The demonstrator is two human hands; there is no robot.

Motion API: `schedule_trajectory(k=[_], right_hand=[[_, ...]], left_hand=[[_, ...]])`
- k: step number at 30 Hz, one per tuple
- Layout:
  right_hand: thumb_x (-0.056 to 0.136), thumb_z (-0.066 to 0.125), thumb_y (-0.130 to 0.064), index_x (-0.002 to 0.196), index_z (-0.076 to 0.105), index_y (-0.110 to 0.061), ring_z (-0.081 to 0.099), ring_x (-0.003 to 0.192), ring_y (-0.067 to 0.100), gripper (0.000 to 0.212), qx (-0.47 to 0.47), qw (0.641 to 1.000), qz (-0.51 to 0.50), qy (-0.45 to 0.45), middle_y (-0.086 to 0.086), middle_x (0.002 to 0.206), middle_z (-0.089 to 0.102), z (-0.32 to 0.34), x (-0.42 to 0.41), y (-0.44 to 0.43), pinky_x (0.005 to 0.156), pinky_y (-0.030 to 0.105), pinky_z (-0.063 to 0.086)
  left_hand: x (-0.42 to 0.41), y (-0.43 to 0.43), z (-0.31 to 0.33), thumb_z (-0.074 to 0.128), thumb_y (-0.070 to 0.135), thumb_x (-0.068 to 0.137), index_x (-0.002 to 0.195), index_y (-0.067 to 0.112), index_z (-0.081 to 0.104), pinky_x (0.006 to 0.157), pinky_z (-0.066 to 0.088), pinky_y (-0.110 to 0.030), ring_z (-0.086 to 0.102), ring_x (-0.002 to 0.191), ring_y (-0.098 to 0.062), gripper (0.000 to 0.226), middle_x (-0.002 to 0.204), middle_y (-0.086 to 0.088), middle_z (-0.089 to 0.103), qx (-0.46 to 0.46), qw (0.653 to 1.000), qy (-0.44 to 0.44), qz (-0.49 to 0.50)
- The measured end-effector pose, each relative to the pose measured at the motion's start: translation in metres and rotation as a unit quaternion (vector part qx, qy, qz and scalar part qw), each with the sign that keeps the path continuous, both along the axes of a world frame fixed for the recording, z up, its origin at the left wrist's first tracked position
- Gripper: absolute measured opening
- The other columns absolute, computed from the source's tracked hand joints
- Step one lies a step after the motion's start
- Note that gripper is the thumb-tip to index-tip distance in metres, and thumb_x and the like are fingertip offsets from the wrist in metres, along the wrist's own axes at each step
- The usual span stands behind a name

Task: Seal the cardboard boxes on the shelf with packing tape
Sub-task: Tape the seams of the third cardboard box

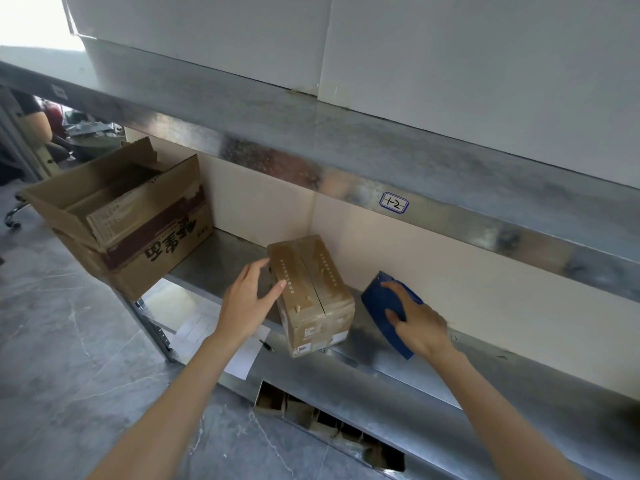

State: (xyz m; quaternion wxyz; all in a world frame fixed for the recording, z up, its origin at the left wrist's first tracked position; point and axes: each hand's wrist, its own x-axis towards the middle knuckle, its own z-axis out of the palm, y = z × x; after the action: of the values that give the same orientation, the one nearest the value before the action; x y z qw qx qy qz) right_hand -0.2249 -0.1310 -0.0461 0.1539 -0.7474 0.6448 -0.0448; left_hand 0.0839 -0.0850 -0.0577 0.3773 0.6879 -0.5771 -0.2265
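Left hand (246,306), grip apart, steadies small cardboard box (311,289); right hand (420,323), grip clamped on blue tape dispenser (381,299), should next carry it to the top seam.

Left of the small cardboard box (311,292), bare shelf (221,258) runs to the open carton (138,216); the left hand (249,303) occupies this gap. Right of the box, the blue tape dispenser (381,306), gripped by the right hand (422,327), obstructs passage. The back panel (450,258) stands behind the box; the upper shelf beam (346,161) passes above it.

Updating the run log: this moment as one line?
phase: pre-taping | left hand: touches small box | right hand: grips blue tape dispenser | large box: open
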Motion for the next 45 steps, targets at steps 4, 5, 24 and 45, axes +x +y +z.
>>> schedule_trajectory(k=[4,5,24,45], right_hand=[[0.099,0.042,-0.039,0.145,0.026,-0.051,0.054,0.063,0.019,0.05,-0.067,0.998,0.013,0.005,0.003,0.078,0.066,0.032,0.002,0.011,0.06,0.03,0.037],[0.098,0.044,-0.043,0.145,0.028,-0.051,0.058,0.067,0.023,0.05,-0.093,0.995,0.023,0.006,0.003,0.084,0.068,0.039,0.003,0.014,0.06,0.03,0.037],[0.094,0.038,-0.059,0.146,0.011,-0.056,0.037,0.049,0.009,0.058,-0.153,0.928,0.34,0.019,-0.006,0.086,0.07,0.056,0.062,0.071,0.05,0.028,0.044],[0.094,0.057,-0.046,0.145,0.027,-0.051,0.032,0.042,0.006,0.06,-0.141,0.933,0.331,0.019,-0.012,0.052,0.029,0.069,0.051,0.077,0.048,0.017,0.023]], left_hand=[[0.001,0.001,0.005,0.065,0.037,0.092,0.135,0.022,0.054,0.106,0.044,-0.04,0.05,0.126,-0.014,0.046,0.138,0.005,0.053,-0.043,0.998,-0.027,-0.041],[0.001,0.002,0.005,0.067,0.035,0.092,0.132,0.022,0.056,0.106,0.044,-0.039,0.051,0.125,-0.012,0.044,0.136,0.007,0.054,-0.055,0.997,-0.033,-0.052],[0.009,0.006,0.039,0.052,-0.014,0.091,0.129,0.027,0.062,0.106,0.047,-0.037,0.054,0.125,-0.002,0.057,0.131,0.014,0.061,0.059,0.951,0.049,-0.299],[-0.008,0.021,0.04,0.061,-0.014,0.084,0.096,0.023,0.064,0.07,0.055,-0.026,0.066,0.072,-0.013,0.039,0.082,-0.001,0.069,0.036,0.977,0.071,-0.2]])
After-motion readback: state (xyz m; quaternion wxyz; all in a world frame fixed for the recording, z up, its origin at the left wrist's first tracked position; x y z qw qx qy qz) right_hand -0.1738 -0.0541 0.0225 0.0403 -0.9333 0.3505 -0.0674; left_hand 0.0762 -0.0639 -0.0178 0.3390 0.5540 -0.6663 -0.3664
